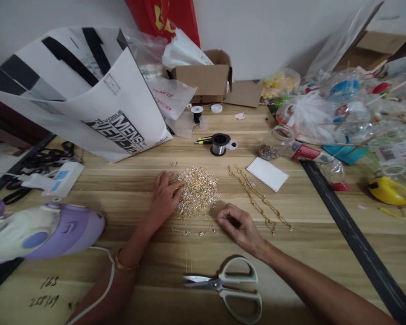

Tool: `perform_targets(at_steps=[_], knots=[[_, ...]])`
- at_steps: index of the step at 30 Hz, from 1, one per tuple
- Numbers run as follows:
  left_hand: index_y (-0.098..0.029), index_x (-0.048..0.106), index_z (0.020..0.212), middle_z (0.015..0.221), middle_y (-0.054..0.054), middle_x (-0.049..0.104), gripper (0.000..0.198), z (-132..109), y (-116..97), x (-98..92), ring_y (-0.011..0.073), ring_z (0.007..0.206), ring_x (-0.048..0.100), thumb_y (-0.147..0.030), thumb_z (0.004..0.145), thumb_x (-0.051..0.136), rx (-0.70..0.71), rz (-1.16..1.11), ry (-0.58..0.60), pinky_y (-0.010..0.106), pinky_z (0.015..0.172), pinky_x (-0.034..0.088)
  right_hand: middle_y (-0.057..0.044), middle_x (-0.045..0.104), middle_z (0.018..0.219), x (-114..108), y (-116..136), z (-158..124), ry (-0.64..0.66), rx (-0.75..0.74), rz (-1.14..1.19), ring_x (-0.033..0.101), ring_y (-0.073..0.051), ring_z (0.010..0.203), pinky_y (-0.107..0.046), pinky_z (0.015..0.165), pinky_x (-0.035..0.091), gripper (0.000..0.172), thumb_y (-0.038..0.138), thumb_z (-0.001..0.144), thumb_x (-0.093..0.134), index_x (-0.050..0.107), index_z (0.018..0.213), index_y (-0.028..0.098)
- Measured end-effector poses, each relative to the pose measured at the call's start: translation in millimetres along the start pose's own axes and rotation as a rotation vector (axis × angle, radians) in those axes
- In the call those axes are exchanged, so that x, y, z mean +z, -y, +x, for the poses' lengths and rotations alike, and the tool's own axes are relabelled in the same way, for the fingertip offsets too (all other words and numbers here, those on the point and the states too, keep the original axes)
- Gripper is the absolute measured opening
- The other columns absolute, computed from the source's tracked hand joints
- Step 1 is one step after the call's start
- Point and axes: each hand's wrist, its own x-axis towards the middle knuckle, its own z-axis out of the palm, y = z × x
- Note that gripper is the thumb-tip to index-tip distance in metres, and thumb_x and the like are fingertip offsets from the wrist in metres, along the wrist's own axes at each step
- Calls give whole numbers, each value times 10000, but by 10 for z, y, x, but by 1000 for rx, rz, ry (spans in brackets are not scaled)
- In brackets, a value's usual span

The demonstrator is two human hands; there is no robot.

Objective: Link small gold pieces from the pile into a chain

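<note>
A pile of small gold and clear beads [198,189] lies on the wooden table. My left hand [166,193] rests at the pile's left edge, fingers apart, fingertips touching the beads. To the right of the pile, my right hand [236,224] is closed in a pinch; what its fingertips hold is too small to name. A short silver chain [189,233] lies below the pile, its right end near my right hand. Two gold beaded chains [262,203] are stretched out beyond my right hand. Scissors [219,284] with pale handles lie slightly open nearer the front.
A large white bag [122,108] stands at back left, above a purple and white appliance [64,230] with a cable. Behind are a wire spool [219,145], a cardboard box [203,79] and a bead jar [269,151]. Bagged plastic items crowd the right. White paper [268,174] lies flat.
</note>
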Motion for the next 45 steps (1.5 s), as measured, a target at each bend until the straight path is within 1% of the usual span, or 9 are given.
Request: perform_targets(at_steps=[4,7,13,21,27,30,37,41,45], knots=[[-187,698,886,1191,92,483,182,12,27,3,275,1222,357,-223,827,530,1,-34,-41,493,1065,319,-37,558,727,1,-2,0,4,-4,4,517,-158,680,-273,599,403,145,241,893,524,576,775,173],[-189,688,945,1196,89,475,201,13,24,5,263,1203,375,-226,836,523,-5,-28,-47,484,1061,329,-34,552,724,1,7,2,7,2,11,514,-154,676,-272,605,401,140,230,890,526,575,773,171],[-174,671,1070,1235,111,445,284,-5,-5,9,266,1212,361,-246,868,485,22,-21,16,470,1063,325,-33,555,730,1,10,6,9,16,21,513,-150,681,-263,609,394,117,204,882,533,575,778,169],[-191,709,905,1184,93,492,198,11,29,18,254,1166,431,-221,838,526,-41,-67,-104,457,1038,358,-35,558,735,2,0,0,17,21,17,514,-151,690,-267,622,399,112,194,879,532,576,780,166],[-173,702,988,1206,115,482,233,-17,-4,39,274,1187,403,-214,829,537,-15,-49,-32,471,1045,343,-38,560,735,6,-1,-1,15,5,18,517,-154,692,-276,623,404,109,195,878,532,577,784,165],[-185,709,964,1215,101,486,222,-19,-43,28,265,1204,395,-199,834,530,13,-88,-17,458,1048,343,-37,558,734,5,-4,-1,15,7,21,513,-152,688,-275,614,402,111,198,881,527,575,787,165],[-163,690,943,1098,90,572,198,63,7,-23,229,1087,509,-210,824,539,-61,-156,-127,419,1002,398,-30,546,722,4,-7,-4,13,17,19,502,-143,672,-260,600,392,113,196,880,525,570,781,165],[-143,670,1019,1115,108,567,256,101,47,-13,246,1077,493,-194,830,504,-84,-86,-64,431,985,396,-27,540,723,4,-7,-2,8,8,16,500,-140,674,-255,608,387,111,184,878,527,570,777,165],[-145,614,1132,1176,123,515,324,150,13,-16,261,1110,433,-192,867,434,3,29,24,454,996,360,-28,537,722,2,-1,1,9,8,22,495,-140,665,-250,591,381,117,185,879,523,568,773,166]])
